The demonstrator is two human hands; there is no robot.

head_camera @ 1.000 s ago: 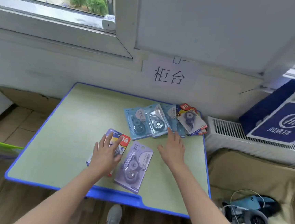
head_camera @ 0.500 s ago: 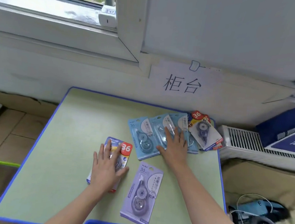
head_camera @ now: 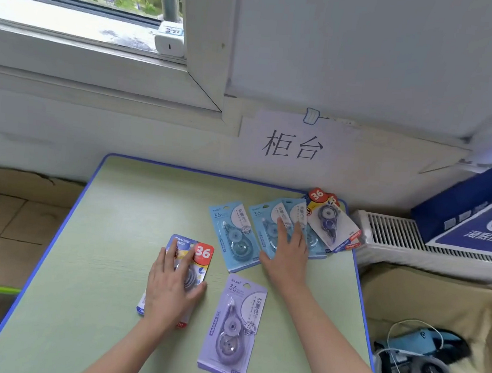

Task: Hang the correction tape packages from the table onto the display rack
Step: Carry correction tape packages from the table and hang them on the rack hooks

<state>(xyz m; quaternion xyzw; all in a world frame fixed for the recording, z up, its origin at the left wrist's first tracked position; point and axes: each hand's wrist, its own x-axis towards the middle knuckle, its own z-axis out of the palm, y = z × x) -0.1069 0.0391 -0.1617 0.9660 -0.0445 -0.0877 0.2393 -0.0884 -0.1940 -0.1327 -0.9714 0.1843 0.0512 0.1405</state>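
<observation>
Two hands lie flat, fingers spread, gripping nothing: your left hand (head_camera: 172, 291) on a red-badged pkg (head_camera: 200, 255), your right hand (head_camera: 288, 254) on overlapping blue pkgs (head_camera: 268, 227). Three blue, one purple pkg (head_camera: 234, 325), all flat on the green table (head_camera: 101, 233), long axes roughly toward the wall. More red-badged pkgs (head_camera: 332, 223) far right; count unclear.

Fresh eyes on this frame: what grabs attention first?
Two bare hands pressed flat on the pale green blue-edged table: the left hand covers a white blister package with a red "36" badge, the right hand rests on a fan of light blue correction tape packages. A lilac package lies alone between the forearms; a white paper sign hangs on the wall behind.
</observation>
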